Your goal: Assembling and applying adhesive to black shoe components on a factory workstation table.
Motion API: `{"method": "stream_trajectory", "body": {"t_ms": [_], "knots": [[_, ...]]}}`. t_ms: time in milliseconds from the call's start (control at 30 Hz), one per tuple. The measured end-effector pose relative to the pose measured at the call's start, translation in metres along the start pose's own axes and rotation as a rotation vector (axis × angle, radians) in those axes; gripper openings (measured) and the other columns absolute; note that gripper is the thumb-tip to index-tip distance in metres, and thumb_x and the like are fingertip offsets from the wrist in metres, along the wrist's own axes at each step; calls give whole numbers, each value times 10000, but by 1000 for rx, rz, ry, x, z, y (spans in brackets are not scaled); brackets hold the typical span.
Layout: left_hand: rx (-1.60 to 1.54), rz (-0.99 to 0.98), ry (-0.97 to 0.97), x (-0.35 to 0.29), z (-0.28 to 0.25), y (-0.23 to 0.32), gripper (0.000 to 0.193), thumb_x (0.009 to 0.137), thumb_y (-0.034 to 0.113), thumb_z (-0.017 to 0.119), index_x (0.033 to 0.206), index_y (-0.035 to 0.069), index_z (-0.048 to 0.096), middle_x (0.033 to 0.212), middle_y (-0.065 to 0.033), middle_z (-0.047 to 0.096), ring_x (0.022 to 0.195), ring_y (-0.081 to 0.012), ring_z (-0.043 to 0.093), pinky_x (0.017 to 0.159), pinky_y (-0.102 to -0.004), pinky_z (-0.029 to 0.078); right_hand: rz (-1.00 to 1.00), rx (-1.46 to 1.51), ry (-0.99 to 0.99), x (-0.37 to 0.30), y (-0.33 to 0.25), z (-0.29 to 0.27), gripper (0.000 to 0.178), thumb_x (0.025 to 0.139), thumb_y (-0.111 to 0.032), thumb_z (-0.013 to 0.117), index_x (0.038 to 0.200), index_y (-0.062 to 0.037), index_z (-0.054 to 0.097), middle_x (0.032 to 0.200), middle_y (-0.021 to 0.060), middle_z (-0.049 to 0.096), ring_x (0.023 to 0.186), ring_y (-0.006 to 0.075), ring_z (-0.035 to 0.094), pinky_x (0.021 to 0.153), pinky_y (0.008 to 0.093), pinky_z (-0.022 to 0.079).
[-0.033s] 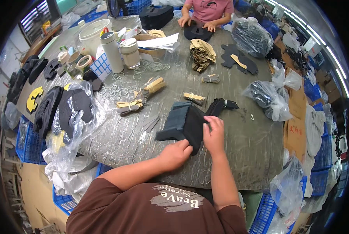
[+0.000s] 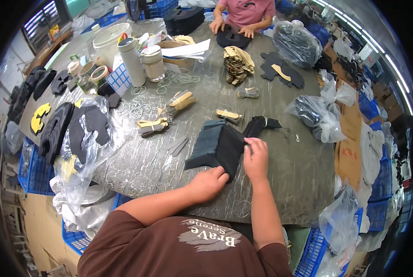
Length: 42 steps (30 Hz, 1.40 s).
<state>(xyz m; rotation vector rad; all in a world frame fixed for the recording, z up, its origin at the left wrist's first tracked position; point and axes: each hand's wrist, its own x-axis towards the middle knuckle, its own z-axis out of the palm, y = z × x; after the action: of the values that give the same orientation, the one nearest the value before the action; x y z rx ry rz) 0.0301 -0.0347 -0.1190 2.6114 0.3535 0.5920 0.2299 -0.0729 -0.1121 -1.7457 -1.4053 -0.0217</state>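
A stack of dark cut fabric pieces (image 2: 211, 144), bent in an angled shape, lies on the table in front of me. My left hand (image 2: 208, 183) is closed on its near edge, thumb on top. At its right edge my right hand (image 2: 256, 159) pinches the stack between thumb and fingers. Just beyond lies a tied black bundle (image 2: 261, 123), partly touching the stack. A small bundle of tan and grey strips (image 2: 228, 115) sits behind it. To the left are loose grey strips (image 2: 178, 147) and a tan and grey tied bundle (image 2: 152, 126).
Rubber bands (image 2: 137, 109), a grey bottle (image 2: 132, 63) and a lidded cup (image 2: 154, 64) stand far left of centre. A co-worker's hands (image 2: 249, 31) rest on black pieces across the table. Plastic-wrapped dark pieces (image 2: 88, 124) lie left; a plastic bag (image 2: 315, 113) lies right.
The stack of dark fabric pieces has shifted very slightly, and its left part looks sharper. My right hand has moved a little to the right, still at the stack's edge.
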Motion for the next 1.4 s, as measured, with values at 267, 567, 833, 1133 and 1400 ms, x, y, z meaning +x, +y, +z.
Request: {"method": "stream_trajectory", "body": {"t_ms": [267,567,833,1133,1400], "knots": [[210,-40,154,3,-41,-27,446,774,204,659,1189,90,541,1278,-140,480,1186,-328,467,981,-471,368,73,-562,0,65,71,-24,426,761,18,553,1171,-93,579,1214,109,523,1174,309,450,998,465,337],[262,-75,-63,28,-7,-64,470,838,184,594,1300,178,503,1467,-144,305,1375,-334,247,1091,-548,195,373,-575,-481,93,105,-38,478,721,9,597,1185,-83,524,1168,139,542,1156,326,480,973,432,395],[-306,15,257,61,-37,-28,354,777,100,675,1117,61,587,1156,-128,573,1054,-317,528,908,-427,414,404,1256,111,-3,37,-60,448,727,15,579,1163,-15,477,1105,155,555,1066,277,548,987,409,415],[-556,130,152,74,-29,20,373,709,125,763,1037,77,593,1082,-122,587,1007,-307,559,864,-386,461,484,1851,404,-40,-56,-12,369,882,-210,593,1212,-123,453,1245,156,501,1206,317,455,1061,456,331],[-496,201,-181,69,-71,12,199,752,177,690,893,54,624,1105,-176,567,1034,-342,547,851,-412,451,651,1736,-28,-48,-52,-25,448,940,-340,370,1271,-51,458,1332,122,474,1279,266,400,1094,432,272]]}}
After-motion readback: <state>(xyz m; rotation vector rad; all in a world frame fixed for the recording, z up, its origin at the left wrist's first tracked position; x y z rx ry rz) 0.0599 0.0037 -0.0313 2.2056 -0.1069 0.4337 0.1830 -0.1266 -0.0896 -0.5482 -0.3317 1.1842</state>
